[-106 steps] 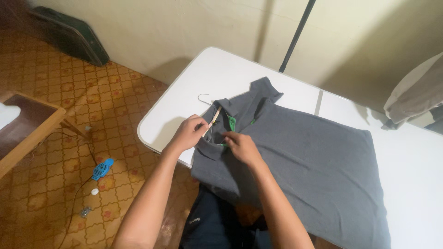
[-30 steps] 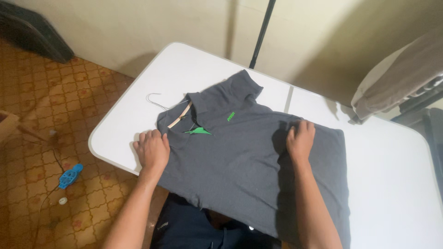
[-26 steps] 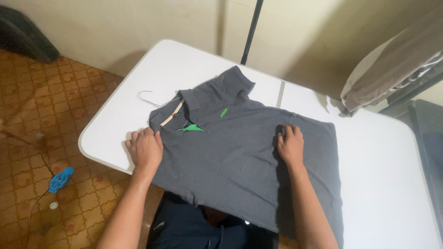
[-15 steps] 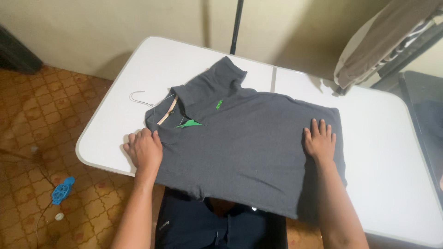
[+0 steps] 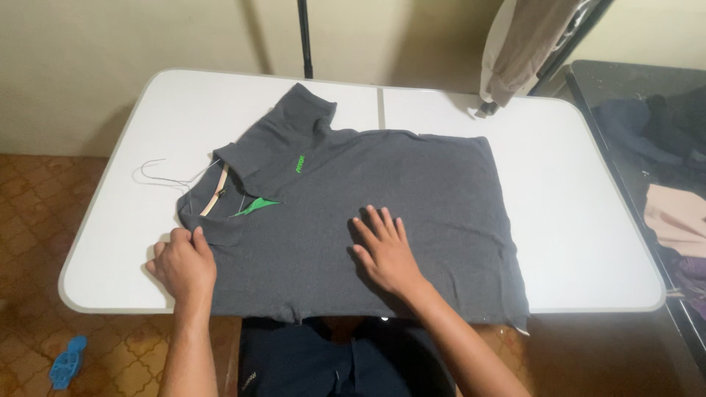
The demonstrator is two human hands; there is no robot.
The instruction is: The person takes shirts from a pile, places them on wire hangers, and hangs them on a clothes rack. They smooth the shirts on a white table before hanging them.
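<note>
A dark grey polo shirt (image 5: 412, 184) with green collar lining and a small green chest mark lies spread flat on a white folding table (image 5: 588, 191). A wooden hanger (image 5: 212, 197) with a wire hook sits inside its collar, the hook lying on the table to the left. My left hand (image 5: 182, 266) rests at the shirt's near shoulder by the collar, fingers curled on the fabric edge. My right hand (image 5: 384, 250) lies flat on the middle of the shirt, fingers spread.
A black pole (image 5: 302, 37) stands behind the table against the wall. Beige cloth (image 5: 523, 40) hangs at the back right. A dark surface with piled clothes (image 5: 665, 169) is at the right. A blue object (image 5: 66, 362) lies on the patterned tile floor at the left.
My right hand has slid from the shirt's hem side back to its middle, palm flat. My left hand stays by the collar. The view has swung round to the right.
</note>
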